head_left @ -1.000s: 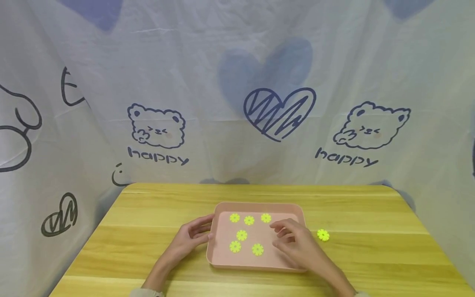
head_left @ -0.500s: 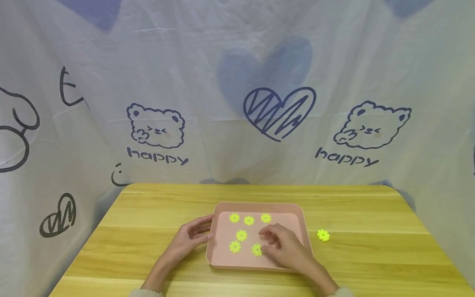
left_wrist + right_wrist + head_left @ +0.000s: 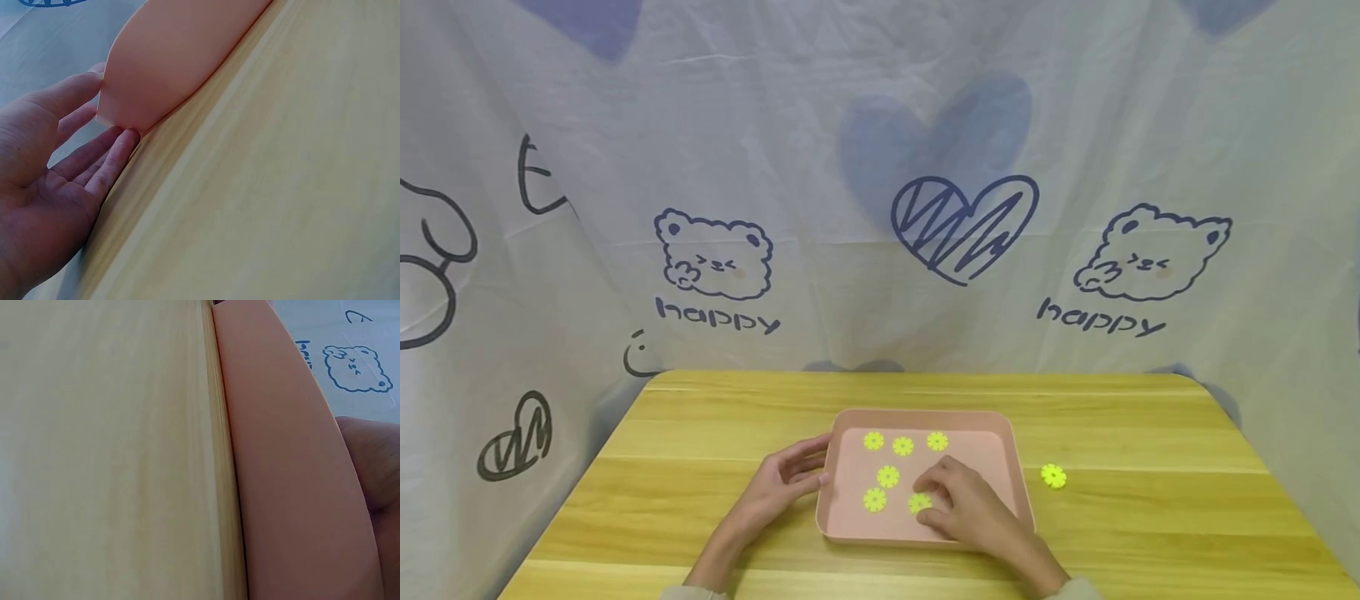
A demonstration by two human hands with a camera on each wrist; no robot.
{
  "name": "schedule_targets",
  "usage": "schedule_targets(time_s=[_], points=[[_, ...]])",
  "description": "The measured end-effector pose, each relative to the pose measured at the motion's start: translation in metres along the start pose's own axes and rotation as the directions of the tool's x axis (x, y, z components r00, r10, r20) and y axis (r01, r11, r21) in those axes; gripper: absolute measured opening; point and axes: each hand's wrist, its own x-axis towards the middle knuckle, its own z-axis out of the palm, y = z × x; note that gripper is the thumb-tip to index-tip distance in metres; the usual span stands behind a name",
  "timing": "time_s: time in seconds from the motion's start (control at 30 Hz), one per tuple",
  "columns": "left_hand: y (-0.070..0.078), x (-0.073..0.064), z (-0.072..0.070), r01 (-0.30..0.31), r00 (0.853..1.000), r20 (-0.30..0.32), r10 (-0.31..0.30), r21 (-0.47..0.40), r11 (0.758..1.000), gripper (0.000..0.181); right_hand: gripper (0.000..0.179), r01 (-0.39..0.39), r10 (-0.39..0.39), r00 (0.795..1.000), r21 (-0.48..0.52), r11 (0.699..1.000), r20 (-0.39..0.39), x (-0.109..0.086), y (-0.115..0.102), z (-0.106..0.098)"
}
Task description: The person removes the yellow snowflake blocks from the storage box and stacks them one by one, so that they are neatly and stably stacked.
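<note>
In the head view a pink tray [image 3: 962, 537] holds several yellow-green interlocking snowflake discs, each notched with a small centre hole. The right hand [image 3: 966, 507] reaches over the tray's front right, index finger and thumb pinching the edges of the front right disc [image 3: 919, 503], which they partly cover. At the tray's left end, the left hand [image 3: 786, 479] touches the rim with its thumb; in the left wrist view its extended fingers [image 3: 115, 159] meet the outer wall [image 3: 169, 62] low down. Only the tray's outside and part of the right hand [image 3: 378, 462] show in the right wrist view.
One more snowflake disc [image 3: 1053, 476] lies on the wooden table [image 3: 1150, 517], right of the tray. Other discs [image 3: 875, 500] lie in the tray's left half and along its back. A printed white cloth [image 3: 850, 167] hangs behind the table and along its sides.
The right hand has moved left and toward the front over the tray, and its finger and thumb have closed on the front right disc. The left hand stays at the tray's left end.
</note>
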Motion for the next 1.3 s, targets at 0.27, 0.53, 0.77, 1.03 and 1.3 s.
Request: schedule_targets(time_s=[0.27, 0.53, 0.77, 1.03, 1.3], points=[[0.0, -0.001, -0.001, 0.005, 1.0, -0.01, -0.005, 0.002, 1.0, 0.061, 0.023, -0.03, 0.03, 1.0, 0.0, 1.0, 0.009, 0.003, -0.001, 0.0], [0.001, 0.0, -0.002, -0.003, 1.0, -0.013, 0.003, 0.007, 1.0, 0.061, 0.022, -0.028, 0.029, 0.999, 0.041, 0.999, -0.035, 0.004, -0.003, -0.004], [0.001, -0.001, -0.003, 0.012, 1.0, -0.02, -0.012, -0.011, 1.0, 0.061, 0.02, -0.014, 0.03, 0.995, 0.172, 0.985, -0.093, 0.0, -0.003, -0.008], [-0.003, -0.005, -0.003, 0.018, 0.999, -0.028, -0.019, -0.014, 1.0, 0.061, 0.026, -0.055, 0.082, 0.988, 0.195, 0.979, -0.132, -0.006, 0.0, -0.011], [-0.003, -0.001, 0.0, 0.005, 1.0, -0.015, -0.005, -0.007, 1.0, 0.061, 0.021, -0.112, 0.154, 0.972, 0.229, 0.967, -0.178, -0.014, 0.003, -0.034]])
